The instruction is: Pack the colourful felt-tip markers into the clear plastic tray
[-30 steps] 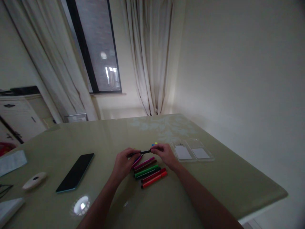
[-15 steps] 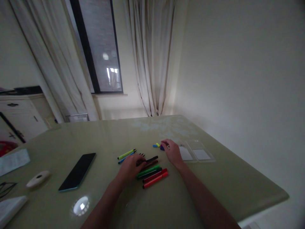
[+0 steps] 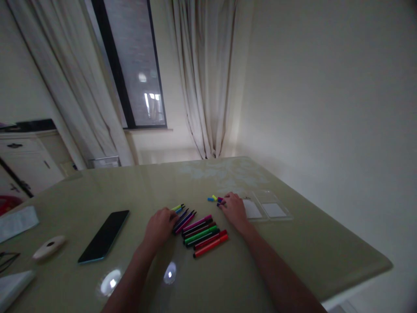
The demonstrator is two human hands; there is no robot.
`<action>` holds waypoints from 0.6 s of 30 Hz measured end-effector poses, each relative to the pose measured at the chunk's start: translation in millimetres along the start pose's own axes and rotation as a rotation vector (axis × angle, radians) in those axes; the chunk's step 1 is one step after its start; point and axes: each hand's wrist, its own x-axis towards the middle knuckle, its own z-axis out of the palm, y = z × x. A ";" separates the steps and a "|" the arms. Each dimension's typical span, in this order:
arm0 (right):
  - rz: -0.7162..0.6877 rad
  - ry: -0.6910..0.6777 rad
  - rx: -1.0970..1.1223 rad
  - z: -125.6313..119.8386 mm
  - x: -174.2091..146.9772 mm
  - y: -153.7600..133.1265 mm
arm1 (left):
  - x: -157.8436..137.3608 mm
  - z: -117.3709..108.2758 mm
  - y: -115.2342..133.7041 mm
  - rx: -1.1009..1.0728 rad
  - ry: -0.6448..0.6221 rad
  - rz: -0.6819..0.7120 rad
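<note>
My left hand (image 3: 160, 226) is bent over the uncapped markers, its fingers pinched at the body of a dark blue marker (image 3: 183, 216). Beside that lies a purple uncapped marker (image 3: 188, 220); yellow-green (image 3: 177, 207) and blue ones lie just beyond the fingers, partly covered. My right hand (image 3: 233, 209) rests low on the table, fingertips closed at a small dark blue cap (image 3: 219, 204). Purple, yellow (image 3: 214, 198) and blue (image 3: 210, 199) caps lie at those fingertips. Between the hands, several capped markers lie in a row, from magenta (image 3: 197, 223) through green (image 3: 200, 234) to red (image 3: 211, 247).
An opened clear plastic case (image 3: 289, 216) with white inserts lies right of my right hand. To the left are a phone (image 3: 103, 237), a whitish oval object (image 3: 48, 248), a pale cloth or paper (image 3: 18, 224) and a white box-like object (image 3: 14, 287). The table (image 3: 325, 243) ends near the right wall.
My left hand has moved left from the black marker to the uncapped ones; the black and magenta markers now lie in the row. My right hand stays by the caps, its fingers lower.
</note>
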 end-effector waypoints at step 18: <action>-0.188 -0.065 0.751 -11.8 -8.7 -41.8 | -1.4 -3.9 27.3 -0.381 0.080 0.185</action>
